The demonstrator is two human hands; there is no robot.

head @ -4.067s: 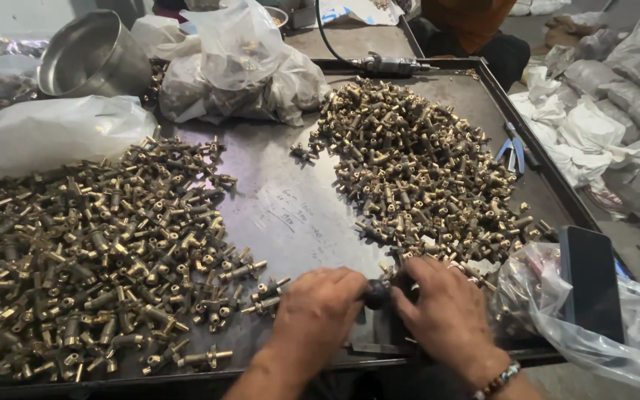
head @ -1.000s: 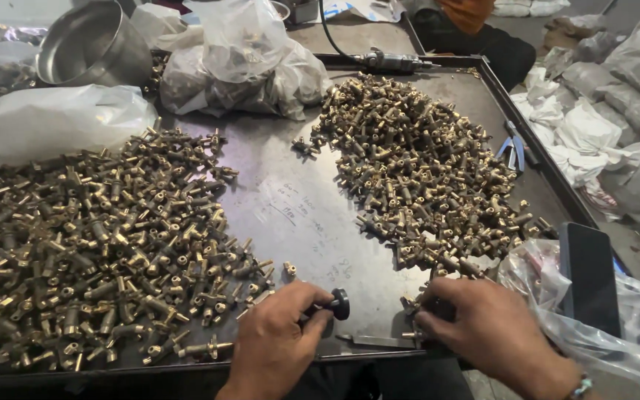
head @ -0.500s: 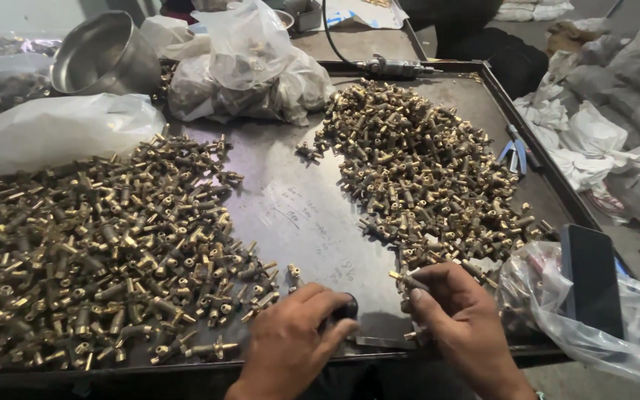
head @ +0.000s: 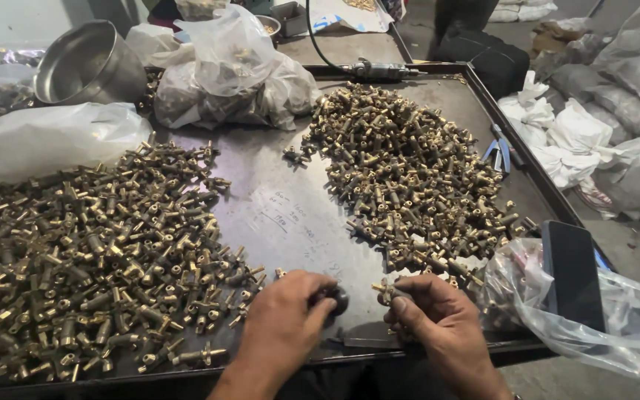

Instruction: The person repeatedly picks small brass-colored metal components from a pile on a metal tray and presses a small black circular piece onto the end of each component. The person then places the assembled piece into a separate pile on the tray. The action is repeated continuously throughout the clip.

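My left hand [head: 284, 318] grips a small black round knob [head: 337, 298] near the front edge of a dark metal tray [head: 290, 215]. My right hand [head: 438, 322] pinches a small brass fitting [head: 384, 290] between thumb and fingers, a short gap away from the knob. A large spread of brass fittings [head: 83, 259] covers the tray's left side. A second heap of brass fittings [head: 409, 178] lies on the right, just beyond my right hand.
A clear plastic bag [head: 594, 311] with a black phone [head: 572, 274] on it lies at the right front. White and clear bags [head: 231, 74], a steel pot [head: 87, 63] and a power tool [head: 379, 71] stand at the back. Blue-handled pliers [head: 499, 152] rest on the tray's right rim.
Both hands came apart, then drew back toward each other at the tray's front. My right hand has picked a brass fitting from the right heap; the left still holds the black knob.
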